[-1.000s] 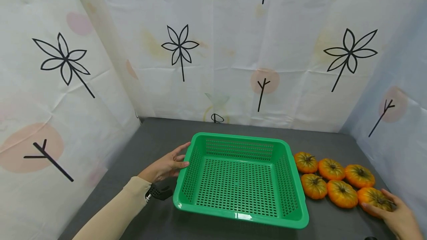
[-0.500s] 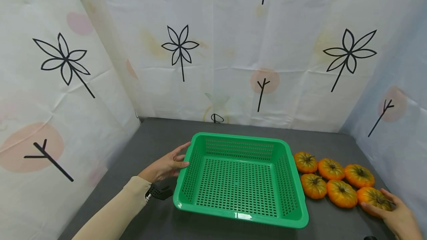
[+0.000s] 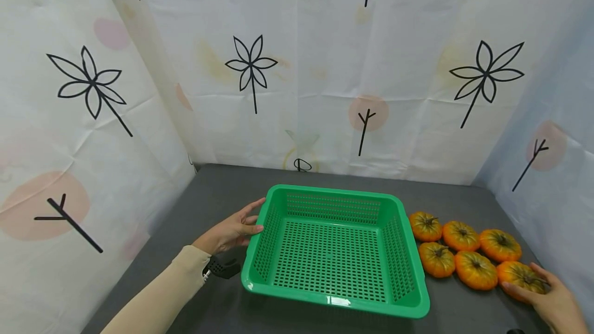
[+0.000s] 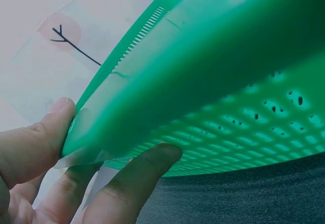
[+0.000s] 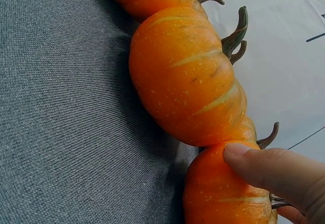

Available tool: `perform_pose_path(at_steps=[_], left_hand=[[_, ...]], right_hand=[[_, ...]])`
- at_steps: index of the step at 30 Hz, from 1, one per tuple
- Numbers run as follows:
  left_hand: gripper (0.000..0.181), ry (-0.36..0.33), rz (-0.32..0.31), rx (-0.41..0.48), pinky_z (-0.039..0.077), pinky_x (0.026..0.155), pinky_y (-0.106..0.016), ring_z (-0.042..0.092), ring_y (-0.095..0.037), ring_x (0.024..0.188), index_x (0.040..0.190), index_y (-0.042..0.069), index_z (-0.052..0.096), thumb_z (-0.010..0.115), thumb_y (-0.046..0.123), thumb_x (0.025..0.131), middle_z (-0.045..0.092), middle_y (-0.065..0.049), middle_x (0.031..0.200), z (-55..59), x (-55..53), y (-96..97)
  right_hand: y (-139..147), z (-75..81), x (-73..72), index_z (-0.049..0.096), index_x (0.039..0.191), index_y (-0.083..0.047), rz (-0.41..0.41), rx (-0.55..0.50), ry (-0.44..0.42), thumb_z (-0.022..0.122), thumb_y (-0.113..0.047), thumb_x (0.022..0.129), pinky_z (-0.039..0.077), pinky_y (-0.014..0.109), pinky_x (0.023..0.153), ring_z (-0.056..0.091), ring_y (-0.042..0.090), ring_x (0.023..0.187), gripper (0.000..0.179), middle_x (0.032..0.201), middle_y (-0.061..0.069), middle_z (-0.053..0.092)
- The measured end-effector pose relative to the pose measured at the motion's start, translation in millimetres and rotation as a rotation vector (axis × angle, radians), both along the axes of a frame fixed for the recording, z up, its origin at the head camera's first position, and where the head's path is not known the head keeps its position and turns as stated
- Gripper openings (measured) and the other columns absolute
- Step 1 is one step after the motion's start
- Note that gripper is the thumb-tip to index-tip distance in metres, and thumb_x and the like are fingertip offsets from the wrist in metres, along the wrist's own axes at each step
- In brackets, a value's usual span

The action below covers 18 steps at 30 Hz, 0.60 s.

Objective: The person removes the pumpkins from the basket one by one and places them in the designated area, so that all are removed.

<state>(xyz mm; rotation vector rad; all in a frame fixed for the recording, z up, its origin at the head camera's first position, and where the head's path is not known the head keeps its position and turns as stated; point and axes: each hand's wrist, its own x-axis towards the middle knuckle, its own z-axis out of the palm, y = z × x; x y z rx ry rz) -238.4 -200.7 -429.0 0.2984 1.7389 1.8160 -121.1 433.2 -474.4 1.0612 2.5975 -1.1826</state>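
Note:
A green plastic basket [image 3: 297,295] with slotted walls and a perforated base stands in the middle of the table, nothing inside it. My left hand [image 3: 227,232] grips its left rim; in the left wrist view the thumb [image 4: 56,122] lies against the rim and the other fingers reach under the wall. At the far right, my right hand [image 3: 557,298] holds a small orange pumpkin [image 3: 514,273], thumb on the near side and fingers round the far side, partly hidden. That pumpkin still sits at the near right end of its group, touching a neighbouring pumpkin [image 5: 183,76].
Several more orange pumpkins [image 3: 459,236] with short stems lie in two rows just right of the basket. A dark grey cloth covers the table [image 3: 223,184]. Patterned white curtains [image 3: 301,66] close in the back and both sides.

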Motion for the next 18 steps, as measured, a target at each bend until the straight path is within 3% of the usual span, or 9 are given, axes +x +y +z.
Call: perform_pose_path(at_steps=[18], left_hand=[[0.09,-0.003,0.001,0.0,0.059,0.083,-0.043,0.064,-0.029,0.111,0.158,0.027,0.001,0.061,0.004,0.094,0.029,-0.027,0.153,-2.7,-2.1,0.6]], right_hand=[[5.2,-5.1,0.9,-0.004,0.152,0.003,-0.011,-0.012,0.009,0.075,-0.058,0.076,0.016,0.068,0.11,0.003,0.055,0.139,0.125,0.155,0.033,-0.007]])
